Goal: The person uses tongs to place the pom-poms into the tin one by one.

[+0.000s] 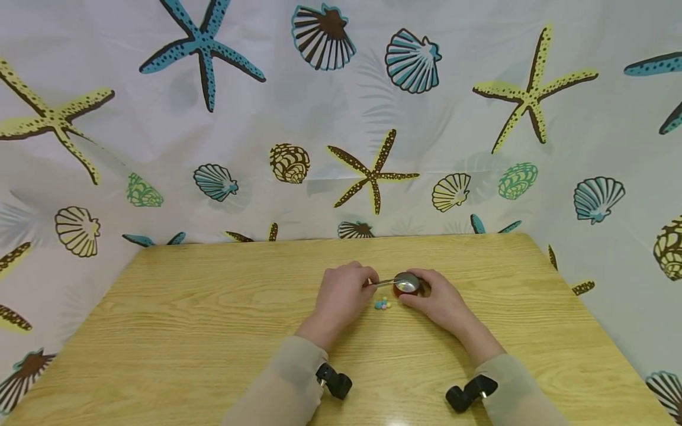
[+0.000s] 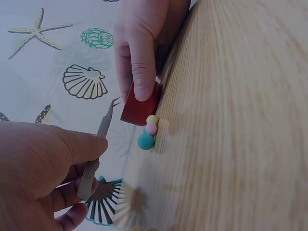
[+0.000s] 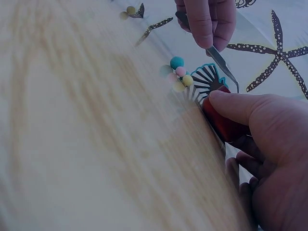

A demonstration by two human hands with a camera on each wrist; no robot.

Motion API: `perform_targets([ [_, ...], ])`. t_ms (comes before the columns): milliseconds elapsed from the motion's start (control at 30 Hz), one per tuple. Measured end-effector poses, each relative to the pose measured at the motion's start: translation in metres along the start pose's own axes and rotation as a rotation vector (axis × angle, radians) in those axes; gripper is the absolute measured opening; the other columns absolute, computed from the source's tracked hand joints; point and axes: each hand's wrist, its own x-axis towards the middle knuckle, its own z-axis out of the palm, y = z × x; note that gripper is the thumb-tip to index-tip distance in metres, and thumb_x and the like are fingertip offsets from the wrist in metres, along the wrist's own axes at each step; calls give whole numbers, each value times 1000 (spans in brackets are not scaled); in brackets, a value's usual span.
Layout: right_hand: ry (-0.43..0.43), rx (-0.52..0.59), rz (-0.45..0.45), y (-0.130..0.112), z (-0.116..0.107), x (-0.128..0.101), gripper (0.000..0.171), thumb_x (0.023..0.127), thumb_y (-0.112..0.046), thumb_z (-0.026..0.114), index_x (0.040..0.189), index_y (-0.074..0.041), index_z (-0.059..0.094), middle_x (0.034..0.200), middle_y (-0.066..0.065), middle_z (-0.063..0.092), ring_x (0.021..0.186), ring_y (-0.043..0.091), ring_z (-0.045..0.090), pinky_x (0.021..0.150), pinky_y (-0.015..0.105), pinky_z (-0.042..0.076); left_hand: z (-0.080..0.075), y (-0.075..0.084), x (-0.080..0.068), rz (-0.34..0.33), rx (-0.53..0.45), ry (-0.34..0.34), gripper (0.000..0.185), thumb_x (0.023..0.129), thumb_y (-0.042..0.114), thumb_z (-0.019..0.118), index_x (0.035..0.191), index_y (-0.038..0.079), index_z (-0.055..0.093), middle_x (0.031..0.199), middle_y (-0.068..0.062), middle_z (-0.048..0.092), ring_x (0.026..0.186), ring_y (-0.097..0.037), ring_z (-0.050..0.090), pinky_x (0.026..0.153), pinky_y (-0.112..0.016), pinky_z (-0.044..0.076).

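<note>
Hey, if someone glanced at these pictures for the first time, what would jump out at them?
Probably the two hands meeting mid-table: the left hand pinches metal tweezers whose tips reach over a small red container, which the right hand holds steady. Just in front lies a tiny cluster of pastel pom-poms on the wooden table. Behind it all hangs a backdrop of starfish and shells.

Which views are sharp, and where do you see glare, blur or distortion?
Head view: evenly lit and sharp, with glare on the shiny metal lid of the small red round tin; the wooden table edges splay wide. Left wrist view: the left hand is soft. Right wrist view: dimmer, table grain smeared, the small coloured pompom balls fairly clear.
</note>
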Motion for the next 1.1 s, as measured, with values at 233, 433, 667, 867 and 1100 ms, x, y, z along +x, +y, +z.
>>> perform_targets([
  [233,-6,-10,-3,-1,2,0,59,102,-27,84,153,-5,62,150,19,62,144,41,55,121,62,39,1,-2,-2,7,12,19,7,102,21,84,108,21,86,90,5,70,84,-17,68,84,-48,52],
  [433,-9,-10,-1,-2,3,-1,61,102,-29,84,154,-6,62,148,18,63,143,41,56,121,62,39,-5,-10,-9,-6,-21,50,6,102,20,84,107,21,86,93,5,73,87,-17,70,85,-48,53],
  [667,-7,-19,7,-1,1,-1,63,102,-30,84,155,-6,61,148,19,63,144,41,55,121,62,39,-12,-23,-20,-12,-33,67,4,101,19,85,105,20,85,90,5,71,84,-15,68,82,-46,53],
  [867,-11,-27,-14,-1,1,-2,63,102,-30,84,155,-5,61,145,18,64,141,41,57,119,63,40,-20,-34,-32,4,-28,90,6,99,16,86,104,19,85,89,5,71,81,-14,68,81,-44,53],
  [1100,-12,-26,-7,-2,0,-2,64,102,-31,84,155,-6,60,147,18,63,142,41,56,120,63,39,-31,-53,-50,11,-36,92,7,98,14,87,104,18,85,88,5,70,79,-14,66,81,-45,54],
])
